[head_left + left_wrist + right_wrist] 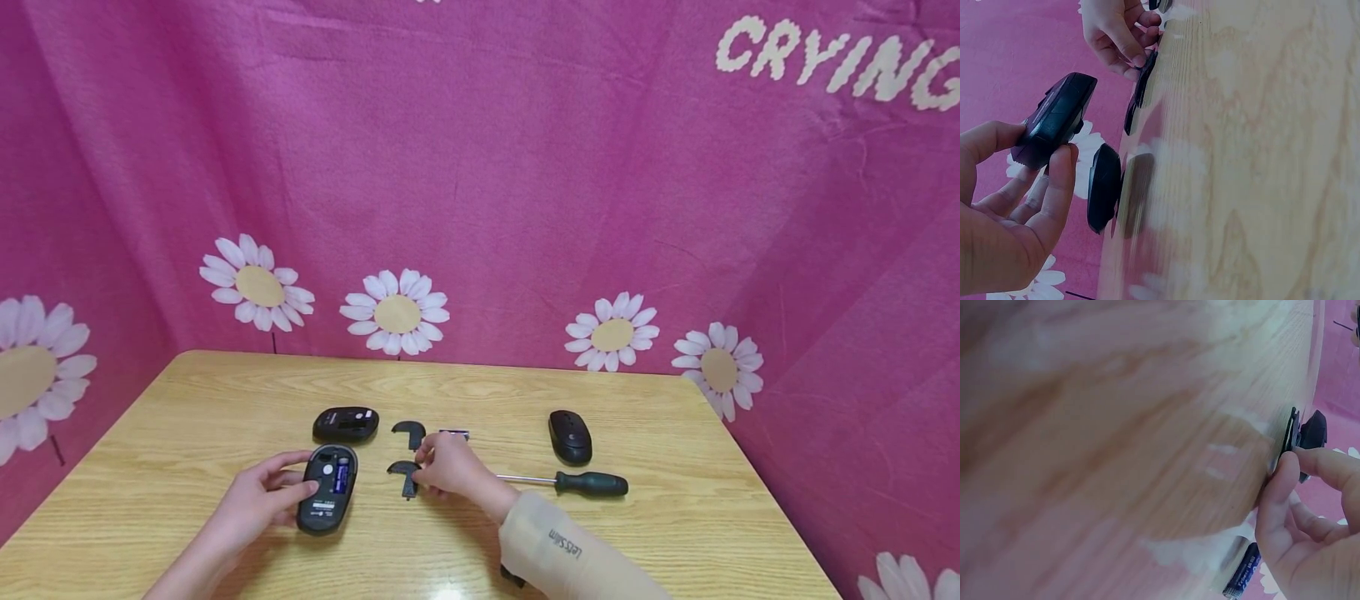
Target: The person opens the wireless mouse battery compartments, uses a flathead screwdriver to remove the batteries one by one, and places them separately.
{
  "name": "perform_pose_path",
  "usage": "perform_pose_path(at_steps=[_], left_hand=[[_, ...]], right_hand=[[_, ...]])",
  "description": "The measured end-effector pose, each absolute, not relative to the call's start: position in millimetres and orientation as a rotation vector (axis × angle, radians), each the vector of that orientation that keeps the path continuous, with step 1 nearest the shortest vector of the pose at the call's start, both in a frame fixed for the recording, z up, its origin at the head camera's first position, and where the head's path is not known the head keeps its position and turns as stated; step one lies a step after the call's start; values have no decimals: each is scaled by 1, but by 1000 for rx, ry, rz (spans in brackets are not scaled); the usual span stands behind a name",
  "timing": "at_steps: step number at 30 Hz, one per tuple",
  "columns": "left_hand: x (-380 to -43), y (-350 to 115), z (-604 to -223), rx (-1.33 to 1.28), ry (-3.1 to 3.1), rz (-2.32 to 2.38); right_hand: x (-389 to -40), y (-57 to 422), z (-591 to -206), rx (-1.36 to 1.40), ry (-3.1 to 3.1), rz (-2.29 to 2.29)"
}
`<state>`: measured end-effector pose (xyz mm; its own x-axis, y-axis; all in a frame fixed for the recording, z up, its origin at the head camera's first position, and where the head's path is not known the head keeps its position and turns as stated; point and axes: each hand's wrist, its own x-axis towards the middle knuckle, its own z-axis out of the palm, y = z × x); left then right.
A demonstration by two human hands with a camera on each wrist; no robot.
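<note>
Clasping an upturned mouse point(324, 502) in the left grip point(258, 500), above the bench point(225, 392), with a fitted battery point(341, 475) showing. Pinching the nearer black cover point(406, 473) in the right grip point(456, 467), low at the bench. Seen beyond: another cover point(415, 432), another upturned mouse point(346, 424), loose battery point(458, 433). Farther right: screwdriver point(592, 484), right-side-up mouse point(570, 437).

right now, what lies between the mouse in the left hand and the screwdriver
In the head view, the nearer black cover and the right hand lie between that mouse and the screwdriver; part is hidden.
</note>
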<state>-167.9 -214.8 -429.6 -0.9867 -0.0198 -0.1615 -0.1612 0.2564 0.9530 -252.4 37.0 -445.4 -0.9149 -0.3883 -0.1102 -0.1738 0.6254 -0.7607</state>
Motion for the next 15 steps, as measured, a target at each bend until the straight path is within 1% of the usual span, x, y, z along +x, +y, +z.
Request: perform_pose_path(at_steps=[8, 15], left_hand=[[-168, -213, -424, -174, 2405, 1828], [-169, -213, -419, -164, 2438, 1787]], right_hand=[[-253, 43, -444, -470, 2535, -1222], [-250, 54, -429, -504, 2536, -1265]])
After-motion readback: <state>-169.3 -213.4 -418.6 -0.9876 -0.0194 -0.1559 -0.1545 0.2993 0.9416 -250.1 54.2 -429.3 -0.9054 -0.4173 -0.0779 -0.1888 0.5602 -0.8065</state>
